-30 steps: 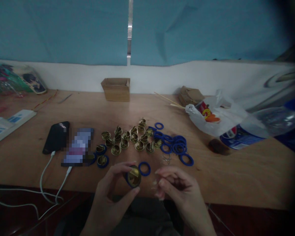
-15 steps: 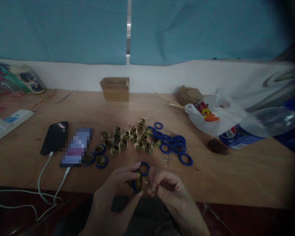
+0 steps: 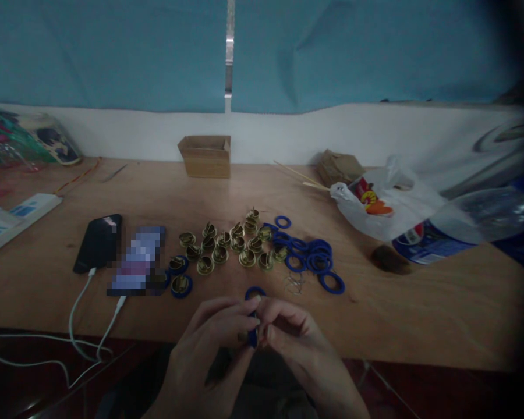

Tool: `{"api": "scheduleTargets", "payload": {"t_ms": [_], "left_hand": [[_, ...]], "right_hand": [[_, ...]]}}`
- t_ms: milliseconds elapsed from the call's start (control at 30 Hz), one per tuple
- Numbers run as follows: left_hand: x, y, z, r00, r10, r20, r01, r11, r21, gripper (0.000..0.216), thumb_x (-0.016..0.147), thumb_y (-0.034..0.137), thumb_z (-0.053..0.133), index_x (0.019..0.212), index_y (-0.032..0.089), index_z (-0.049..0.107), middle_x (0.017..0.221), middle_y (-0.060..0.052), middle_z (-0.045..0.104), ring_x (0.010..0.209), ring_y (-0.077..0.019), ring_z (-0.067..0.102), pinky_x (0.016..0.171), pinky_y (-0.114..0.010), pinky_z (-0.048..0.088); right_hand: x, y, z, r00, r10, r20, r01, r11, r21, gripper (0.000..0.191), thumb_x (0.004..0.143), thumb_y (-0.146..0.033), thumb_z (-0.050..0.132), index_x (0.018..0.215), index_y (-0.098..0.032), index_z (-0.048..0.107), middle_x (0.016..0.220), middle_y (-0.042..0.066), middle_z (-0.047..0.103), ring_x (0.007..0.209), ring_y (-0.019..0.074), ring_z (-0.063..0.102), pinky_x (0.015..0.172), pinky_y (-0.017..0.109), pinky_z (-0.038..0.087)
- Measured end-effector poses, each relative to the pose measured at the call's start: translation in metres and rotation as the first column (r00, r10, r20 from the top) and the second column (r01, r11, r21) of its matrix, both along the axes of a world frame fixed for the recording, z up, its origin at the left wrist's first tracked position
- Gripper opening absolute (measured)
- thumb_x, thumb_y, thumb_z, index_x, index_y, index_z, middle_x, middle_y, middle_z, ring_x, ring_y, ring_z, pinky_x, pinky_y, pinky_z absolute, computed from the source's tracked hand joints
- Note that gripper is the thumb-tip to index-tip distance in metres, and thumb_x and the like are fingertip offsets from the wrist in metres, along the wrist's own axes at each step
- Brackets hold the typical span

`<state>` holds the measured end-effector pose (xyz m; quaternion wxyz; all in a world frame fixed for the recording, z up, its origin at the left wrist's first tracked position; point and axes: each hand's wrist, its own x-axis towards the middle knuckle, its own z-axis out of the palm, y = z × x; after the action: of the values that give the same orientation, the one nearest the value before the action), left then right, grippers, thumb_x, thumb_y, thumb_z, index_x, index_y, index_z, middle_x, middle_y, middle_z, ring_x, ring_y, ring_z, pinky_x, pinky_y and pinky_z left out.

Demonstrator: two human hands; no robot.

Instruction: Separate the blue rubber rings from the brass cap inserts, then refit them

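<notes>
Between the fingertips of my left hand [image 3: 213, 343] is a round brass-coloured piece with a blue ring [image 3: 253, 336], tilted almost edge-on. Close against its right side, the fingers of my right hand [image 3: 303, 346] are pinched; what they hold is too small and covered to make out. A loose blue ring [image 3: 255, 292] lies just beyond my fingertips, partly hidden by them. Farther back, several round brass-coloured pieces [image 3: 220, 254] with upright metal parts are grouped together. To their right sit several blue rings [image 3: 318, 263] in a pile, with thin wire bits [image 3: 294, 283] in front.
Two brass pieces with blue rings [image 3: 181, 286] sit beside a phone [image 3: 137, 256]. A black device [image 3: 98, 243] and a power strip [image 3: 21, 215] are at left. A cardboard box [image 3: 207, 160] stands at the back. A plastic bag [image 3: 402, 203] and a lying bottle [image 3: 441, 238] occupy the right.
My hands have come together. The held piece has shifted slightly right and turned more edge-on, and my right fingertips now meet it. The loose blue ring is more covered.
</notes>
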<state>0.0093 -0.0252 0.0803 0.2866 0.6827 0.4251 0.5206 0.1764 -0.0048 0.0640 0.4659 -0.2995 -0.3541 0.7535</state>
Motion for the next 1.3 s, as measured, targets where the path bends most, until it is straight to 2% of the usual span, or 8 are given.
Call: {"api": "scheduleTargets", "payload": {"t_ms": [167, 300, 400, 633, 867, 1033, 1167, 1300], "left_hand": [[0.0, 0.004, -0.005, 0.995, -0.07, -0.074, 0.083, 0.978, 0.194, 0.055, 0.073, -0.01, 0.063, 0.118, 0.022, 0.06, 0.116, -0.006, 0.073, 0.108, -0.0183, 0.064, 0.088, -0.028, 0.058], [0.001, 0.004, -0.005, 0.994, -0.083, -0.068, 0.094, 0.979, 0.183, 0.056, 0.075, -0.011, 0.063, 0.122, 0.019, 0.058, 0.115, -0.006, 0.071, 0.11, -0.0146, 0.063, 0.091, -0.021, 0.056], [0.0, 0.003, -0.005, 0.996, -0.076, -0.056, 0.084, 0.983, 0.164, 0.057, 0.075, -0.01, 0.063, 0.123, 0.02, 0.057, 0.115, -0.005, 0.071, 0.11, -0.0134, 0.064, 0.091, -0.019, 0.056], [-0.004, 0.001, -0.01, 0.995, -0.068, -0.075, 0.077, 0.989, 0.128, 0.061, 0.075, -0.009, 0.065, 0.125, 0.025, 0.056, 0.122, -0.002, 0.071, 0.122, -0.017, 0.06, 0.107, -0.026, 0.048], [-0.008, -0.003, -0.017, 0.994, -0.111, 0.007, 0.11, 0.99, 0.094, 0.065, 0.075, -0.009, 0.066, 0.127, 0.028, 0.054, 0.122, -0.001, 0.071, 0.116, -0.018, 0.065, 0.102, -0.027, 0.053], [-0.006, 0.001, -0.018, 0.981, -0.174, 0.083, 0.159, 0.974, 0.16, 0.063, 0.072, -0.015, 0.063, 0.122, 0.025, 0.057, 0.118, -0.003, 0.073, 0.117, -0.0207, 0.065, 0.098, -0.031, 0.056], [-0.007, 0.002, -0.021, 0.974, -0.218, 0.06, 0.201, 0.958, 0.206, 0.06, 0.071, -0.016, 0.063, 0.118, 0.021, 0.057, 0.117, -0.007, 0.073, 0.117, -0.0227, 0.065, 0.098, -0.034, 0.056], [-0.009, 0.002, -0.02, 0.975, -0.221, 0.027, 0.21, 0.952, 0.221, 0.057, 0.071, -0.016, 0.064, 0.115, 0.02, 0.058, 0.115, -0.009, 0.074, 0.115, -0.0234, 0.066, 0.096, -0.034, 0.058]], "right_hand": [[0.002, -0.001, 0.002, 1.0, -0.01, -0.014, 0.01, 0.999, -0.039, 0.017, 0.075, -0.033, 0.08, 0.076, -0.02, 0.07, 0.074, -0.002, 0.064, 0.069, 0.0105, 0.058, 0.066, 0.021, 0.045], [0.002, -0.003, 0.001, 0.998, 0.009, -0.067, -0.013, 0.999, -0.052, 0.025, 0.074, -0.031, 0.082, 0.09, -0.022, 0.066, 0.082, -0.002, 0.063, 0.073, 0.0094, 0.058, 0.067, 0.02, 0.044], [0.001, -0.004, 0.0, 0.996, -0.012, -0.091, 0.009, 0.999, -0.031, 0.03, 0.074, -0.029, 0.082, 0.094, -0.023, 0.061, 0.081, -0.003, 0.059, 0.07, 0.0079, 0.054, 0.065, 0.019, 0.042], [-0.002, 0.004, -0.004, 0.992, 0.048, -0.114, -0.047, 0.999, 0.013, 0.038, 0.072, -0.022, 0.084, 0.096, -0.022, 0.054, 0.08, -0.005, 0.058, 0.067, 0.0063, 0.051, 0.063, 0.017, 0.042], [-0.003, 0.012, -0.006, 0.984, 0.114, -0.14, -0.114, 0.993, 0.008, 0.041, 0.069, -0.025, 0.086, 0.089, -0.021, 0.05, 0.076, -0.006, 0.054, 0.063, 0.006, 0.047, 0.061, 0.018, 0.04], [-0.001, 0.015, -0.005, 0.988, 0.125, -0.092, -0.125, 0.992, 0.003, 0.049, 0.065, -0.03, 0.088, 0.078, -0.022, 0.041, 0.073, -0.007, 0.049, 0.06, 0.0061, 0.042, 0.056, 0.017, 0.036], [0.002, 0.018, -0.005, 0.981, 0.184, -0.063, -0.184, 0.983, 0.004, 0.055, 0.061, -0.029, 0.089, 0.075, -0.023, 0.036, 0.072, -0.008, 0.046, 0.058, 0.0057, 0.039, 0.051, 0.016, 0.033], [0.003, 0.019, -0.003, 0.982, 0.179, -0.06, -0.181, 0.983, -0.021, 0.054, 0.06, -0.026, 0.089, 0.075, -0.022, 0.038, 0.072, -0.007, 0.049, 0.058, 0.0056, 0.04, 0.051, 0.016, 0.034]]}}
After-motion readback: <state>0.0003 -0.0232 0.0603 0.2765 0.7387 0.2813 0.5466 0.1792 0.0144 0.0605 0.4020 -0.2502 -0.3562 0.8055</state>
